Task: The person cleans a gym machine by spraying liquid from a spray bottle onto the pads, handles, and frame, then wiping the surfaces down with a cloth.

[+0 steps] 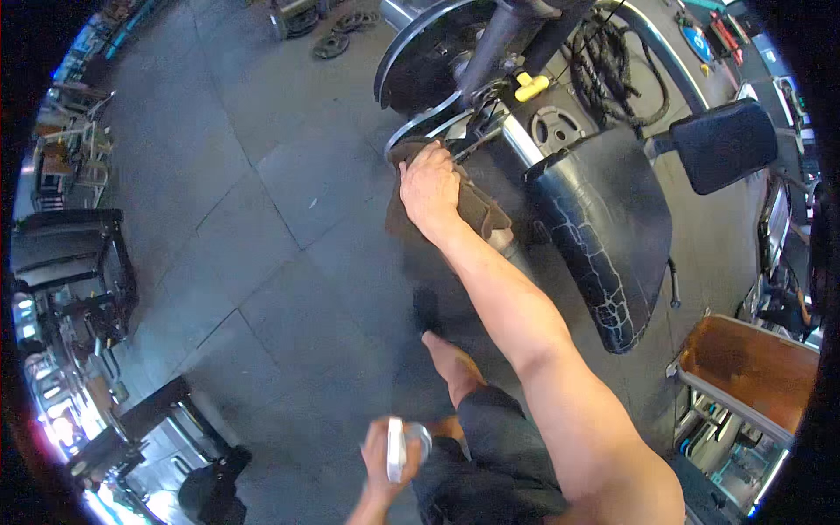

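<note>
My right hand [430, 184] presses a dark brown cloth [479, 210] against the curved metal frame of an exercise machine [400, 134]. Most of the frame under the cloth is hidden. Low in the view, close to my shorts, my left hand [387, 453] grips what looks like a spray bottle [396, 449] with a white top; its body is blurred and partly covered by my fingers. To the right of the cloth stands the machine's black padded seat [604, 223], its covering cracked along one side. A yellow knob [530, 86] sits on the frame above the seat.
A grey weight plate [556, 128] and a coiled black rope [607, 65] lie beyond the seat. Another black pad [725, 146] juts out at right, above a brown-topped bench [748, 367]. More gym equipment [72, 275] lines the left side of the dark tiled floor [262, 216].
</note>
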The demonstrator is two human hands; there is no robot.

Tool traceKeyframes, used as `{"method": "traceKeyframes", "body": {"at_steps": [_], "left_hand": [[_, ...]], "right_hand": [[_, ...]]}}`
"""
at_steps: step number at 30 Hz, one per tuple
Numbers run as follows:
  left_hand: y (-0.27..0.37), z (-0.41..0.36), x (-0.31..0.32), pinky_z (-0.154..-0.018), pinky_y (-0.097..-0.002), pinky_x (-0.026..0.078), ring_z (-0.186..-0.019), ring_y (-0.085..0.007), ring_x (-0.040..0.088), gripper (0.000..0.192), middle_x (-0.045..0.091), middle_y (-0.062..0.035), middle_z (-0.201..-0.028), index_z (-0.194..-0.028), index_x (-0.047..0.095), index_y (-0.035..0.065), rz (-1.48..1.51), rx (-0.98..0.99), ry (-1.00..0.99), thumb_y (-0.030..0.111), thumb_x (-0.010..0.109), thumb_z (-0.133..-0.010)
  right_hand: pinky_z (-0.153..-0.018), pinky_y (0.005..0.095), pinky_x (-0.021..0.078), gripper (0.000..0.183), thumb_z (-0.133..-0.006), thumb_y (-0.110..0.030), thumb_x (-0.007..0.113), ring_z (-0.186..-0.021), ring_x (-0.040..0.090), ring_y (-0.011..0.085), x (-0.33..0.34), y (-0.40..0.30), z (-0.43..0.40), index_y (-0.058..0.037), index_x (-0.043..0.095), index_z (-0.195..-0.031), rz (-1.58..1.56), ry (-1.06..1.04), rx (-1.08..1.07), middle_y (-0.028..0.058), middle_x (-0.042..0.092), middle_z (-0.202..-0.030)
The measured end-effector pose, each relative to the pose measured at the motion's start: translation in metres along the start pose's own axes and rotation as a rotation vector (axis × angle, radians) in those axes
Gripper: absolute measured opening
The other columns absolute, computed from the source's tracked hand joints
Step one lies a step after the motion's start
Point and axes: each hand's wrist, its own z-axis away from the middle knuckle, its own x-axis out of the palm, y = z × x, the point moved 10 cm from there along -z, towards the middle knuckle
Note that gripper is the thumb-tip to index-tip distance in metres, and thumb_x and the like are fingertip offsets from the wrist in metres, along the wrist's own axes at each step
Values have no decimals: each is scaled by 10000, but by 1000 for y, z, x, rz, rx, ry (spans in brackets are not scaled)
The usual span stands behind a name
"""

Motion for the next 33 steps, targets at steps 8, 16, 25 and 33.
{"method": "traceKeyframes", "body": {"at_steps": [8,16,25,33], "left_hand": [[118,-283,13,-642,-380,472,-728,-306,592,118,562,-140,-824,-913,601,14,-178,471,-28,56,653,-816],[82,-383,42,-637,-405,473,-727,-350,595,180,576,-163,-863,-929,601,3,-432,365,-147,151,665,-849],[18,-343,-21,-651,-392,484,-723,-323,598,209,567,-168,-813,-941,570,-16,-359,222,-384,156,645,-848],[-53,-323,-103,-651,-378,486,-735,-292,605,189,570,-147,-835,-938,590,-20,-497,155,-738,125,649,-831]], "right_hand": [[-818,404,530,380,-872,-94,518,-987,632,341,-52,21,76,63,540,-1218,-411,-297,-301,308,580,-1172],[-832,365,481,445,-1022,-337,430,-890,632,231,-103,118,84,69,566,-1141,-1542,353,744,173,673,-982],[-1026,418,351,712,-985,-526,366,-1171,477,471,-22,-19,-73,140,503,-1198,-1664,421,812,391,506,-1217],[-1180,419,54,618,-1006,-278,331,-1452,71,410,-67,-113,-2,91,157,-1470,-1712,504,435,284,117,-1549]]}}
